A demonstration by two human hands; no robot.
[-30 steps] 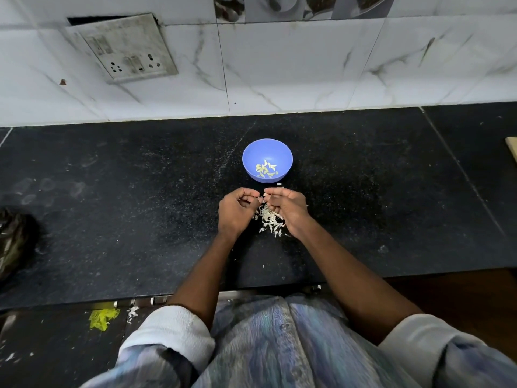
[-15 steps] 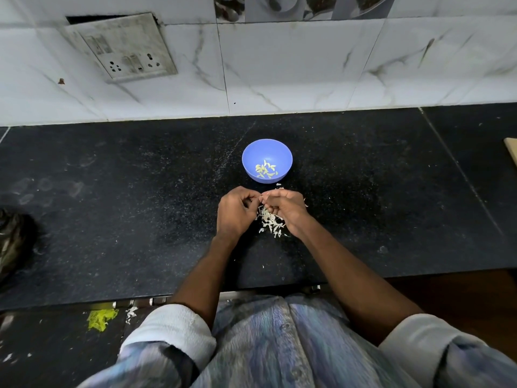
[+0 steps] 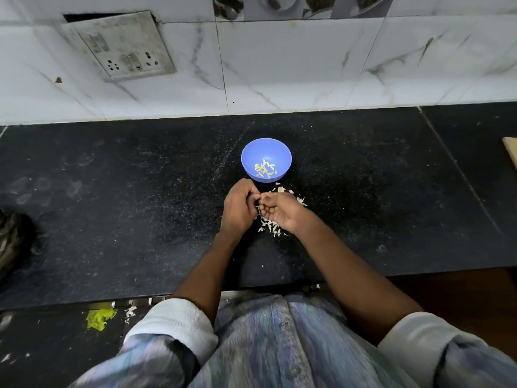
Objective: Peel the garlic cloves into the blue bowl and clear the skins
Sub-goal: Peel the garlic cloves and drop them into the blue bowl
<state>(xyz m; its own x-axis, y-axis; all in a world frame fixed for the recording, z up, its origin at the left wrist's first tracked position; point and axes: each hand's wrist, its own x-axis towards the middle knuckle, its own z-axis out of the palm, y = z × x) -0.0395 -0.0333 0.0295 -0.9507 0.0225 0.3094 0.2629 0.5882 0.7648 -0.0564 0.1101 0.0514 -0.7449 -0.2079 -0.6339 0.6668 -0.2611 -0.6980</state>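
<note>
Right hand point(image 3: 282, 210) has rolled palm-up at frame centre, both grips still pinching 1 hidden clove against left hand point(image 3: 239, 207); peeling continues.

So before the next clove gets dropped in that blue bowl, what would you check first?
1. Blue bowl upright on the black counter, just beyond the hands: ok.
2. Room in the bowl: only a few peeled cloves at the bottom: ok.
3. Clove held firmly: left hand and right hand meet with fingers curled, but what they pinch is hidden: cannot tell.
4. Clove fully peeled: hidden by the fingers: cannot tell.
5. Skins kept out of the bowl: the skin pile lies on the counter under the hands, and some bits lie close to the bowl: ok.
6. Skins cleared: not ok.
</note>
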